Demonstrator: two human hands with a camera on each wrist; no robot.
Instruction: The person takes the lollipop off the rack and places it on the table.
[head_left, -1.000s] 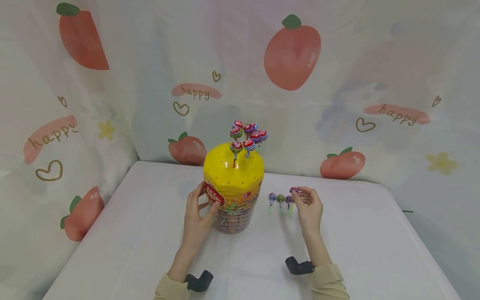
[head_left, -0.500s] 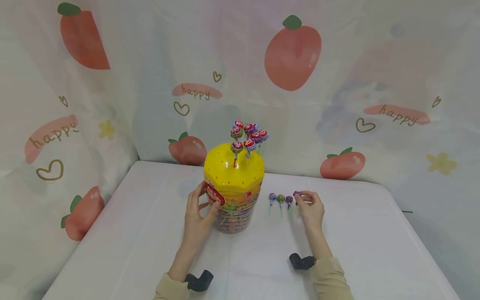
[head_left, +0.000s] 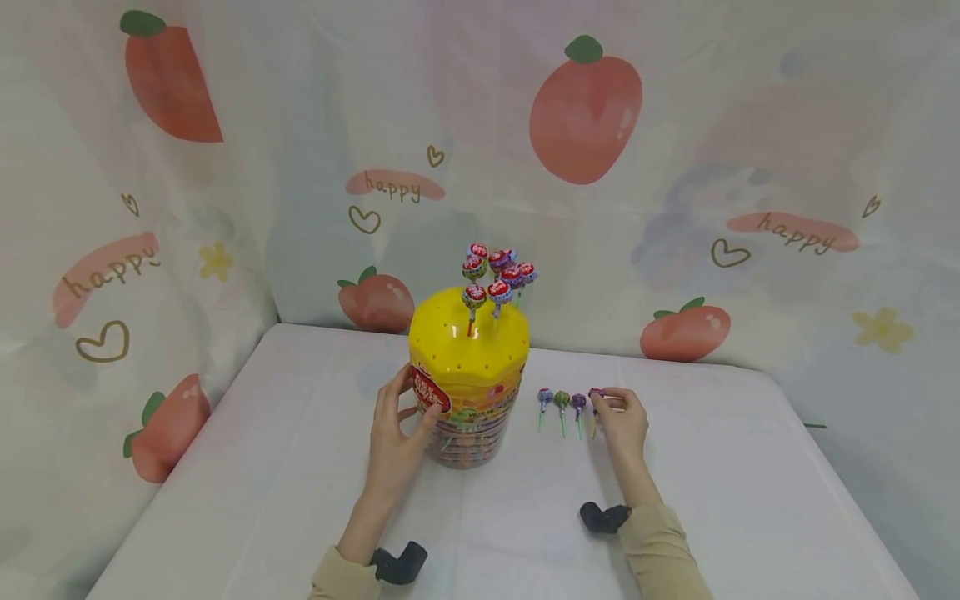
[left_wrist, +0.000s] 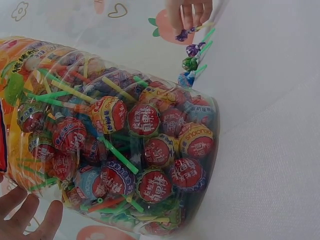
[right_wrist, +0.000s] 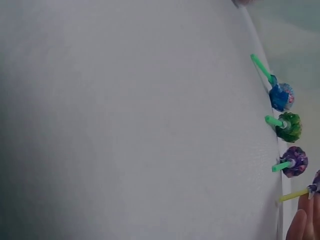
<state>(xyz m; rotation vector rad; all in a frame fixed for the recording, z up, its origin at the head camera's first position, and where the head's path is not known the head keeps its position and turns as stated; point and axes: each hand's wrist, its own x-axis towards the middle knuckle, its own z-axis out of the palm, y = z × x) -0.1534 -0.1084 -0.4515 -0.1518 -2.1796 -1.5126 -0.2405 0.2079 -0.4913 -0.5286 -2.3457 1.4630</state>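
A clear lollipop jar with a yellow lid stands upright on the table. My left hand holds its left side, thumb towards the front and fingers around the back. Lollipops fill the jar, as the left wrist view shows. To the right, my right hand pinches a purple-wrapped lollipop with a yellow stick low at the table. Beside it lie a purple lollipop, a green lollipop and a blue lollipop in a row, green sticks towards me.
Several lollipops stand upright in the lid's small holes, mostly towards the back and right. A white cloth covers the table. Behind it hangs a printed curtain with fruit and hearts.
My right hand has moved slightly right and down with the yellow-stick lollipop, from over the purple one to the row's right end. My left hand stays on the jar.
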